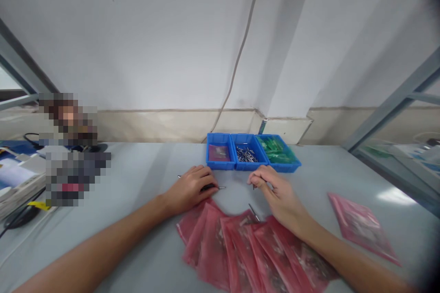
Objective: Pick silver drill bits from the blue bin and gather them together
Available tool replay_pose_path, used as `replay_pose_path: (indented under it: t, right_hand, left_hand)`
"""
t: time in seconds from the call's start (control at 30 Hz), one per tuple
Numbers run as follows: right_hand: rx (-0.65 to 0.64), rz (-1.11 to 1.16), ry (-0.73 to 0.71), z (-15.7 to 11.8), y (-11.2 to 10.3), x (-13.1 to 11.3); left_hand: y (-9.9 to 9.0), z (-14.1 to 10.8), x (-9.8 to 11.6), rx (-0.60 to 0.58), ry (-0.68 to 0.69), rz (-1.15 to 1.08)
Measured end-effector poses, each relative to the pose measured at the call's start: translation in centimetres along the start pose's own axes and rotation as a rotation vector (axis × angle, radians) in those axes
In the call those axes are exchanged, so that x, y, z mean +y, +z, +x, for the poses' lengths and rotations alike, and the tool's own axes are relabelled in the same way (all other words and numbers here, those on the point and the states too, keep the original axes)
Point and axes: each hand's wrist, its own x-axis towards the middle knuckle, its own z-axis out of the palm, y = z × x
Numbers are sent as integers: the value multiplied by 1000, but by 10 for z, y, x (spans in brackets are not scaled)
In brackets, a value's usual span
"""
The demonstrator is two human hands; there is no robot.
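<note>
Clock centre: the gap between the two hands, over the table (137,247).
Left hand (192,187): at 9 o'clock, palm down, fingers closed together around a slim metal-tipped rod (222,187) whose bright tip points to 3 o'clock; another bright tip (179,176) shows at the hand's far side, and whether it is the same piece cannot be told.
Right hand (273,190): at 3 o'clock, thumb and fingers pinched together on a small dark piece (254,187), mostly hidden by the fingers.
Loose rod (254,212): between 4 and 5 o'clock, lying just beyond the fanned bags, dark at one end and shiny at the other.
Fanned pink bags (215,252): at 6 o'clock, overlapping, with small items showing dimly inside; the right forearm crosses over those towards 5 o'clock.
Single pink bag (364,226): between 3 and 4 o'clock, flat and well apart from the fan.
Blue bins: in a touching row around 12 o'clock; left bin (219,165) with a pink packet (219,153), middle bin (245,166) with metal pins (245,154), right bin (283,168) with green packets (275,149).
Black mouse (22,216): near 9 o'clock, beside cables and clutter partly hidden by pixelation.
Wall cable (242,46): at 12 o'clock, running down behind the bins.
</note>
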Motion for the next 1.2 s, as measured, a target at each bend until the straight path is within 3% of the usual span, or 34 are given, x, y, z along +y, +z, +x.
replay_pose_path:
  t: [0.6,0.8,1.2]
  right_hand:
    - [-41,119,148,-2,-1,-4]
    - [-47,230,282,-4,1,-2]
    - [58,149,237,-1,3,4]
  left_hand:
    - [-1,0,1,4,2,0]
    - [-1,0,1,-2,-5,-5]
    - [0,0,0,-4,-1,3]
